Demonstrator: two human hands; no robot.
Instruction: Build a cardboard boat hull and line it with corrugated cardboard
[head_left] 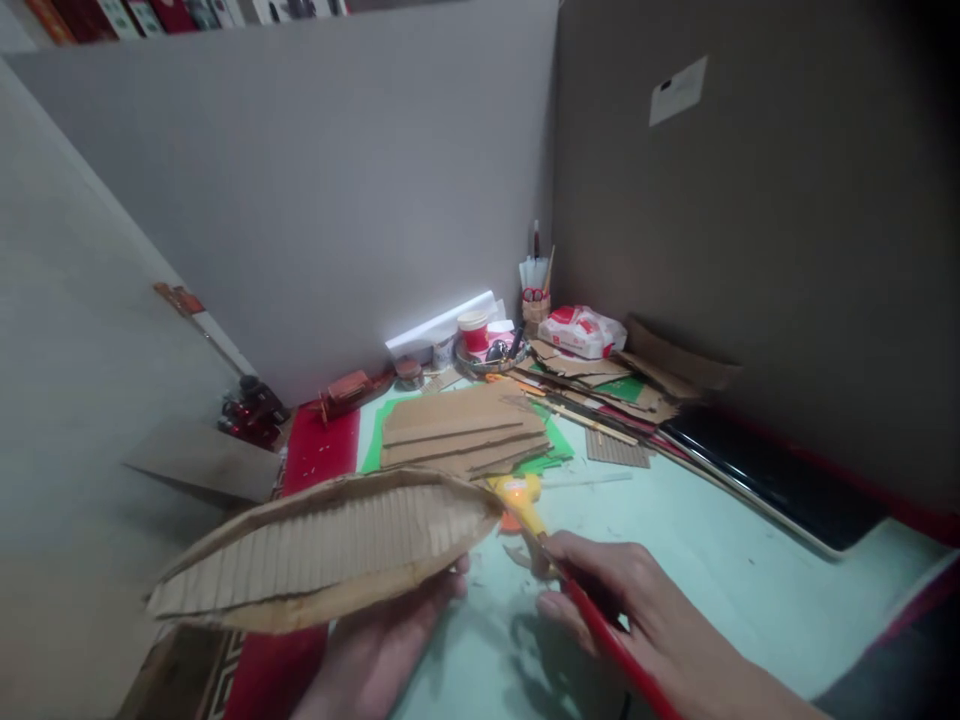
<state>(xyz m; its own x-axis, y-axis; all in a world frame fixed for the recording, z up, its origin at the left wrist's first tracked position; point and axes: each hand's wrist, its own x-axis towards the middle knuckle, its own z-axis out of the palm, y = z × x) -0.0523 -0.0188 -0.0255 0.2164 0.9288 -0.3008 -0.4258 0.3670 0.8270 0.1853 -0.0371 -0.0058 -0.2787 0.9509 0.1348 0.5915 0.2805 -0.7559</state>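
Note:
A long cardboard boat hull [322,550], pointed at both ends and lined with corrugated card, is raised over the table, tilted. My left hand [397,630] supports it from beneath, its fingers mostly hidden behind the hull. Near the hull's right tip, my right hand [630,600] is closed round a long, thin red-handled tool [607,630] that looks like a brush; its tip is blurred. Just beyond that tip lies a yellow glue gun [521,490] with an orange part. Whether the tool touches the hull, I cannot tell.
Flat cardboard sheets [457,420] lie on green paper behind the hull. A round tray [487,365] holds a red cup [473,332]. Card scraps [645,400], a wipes pack [583,332] and a black glossy device [772,480] line the right. A small model boat [352,392] stands at left.

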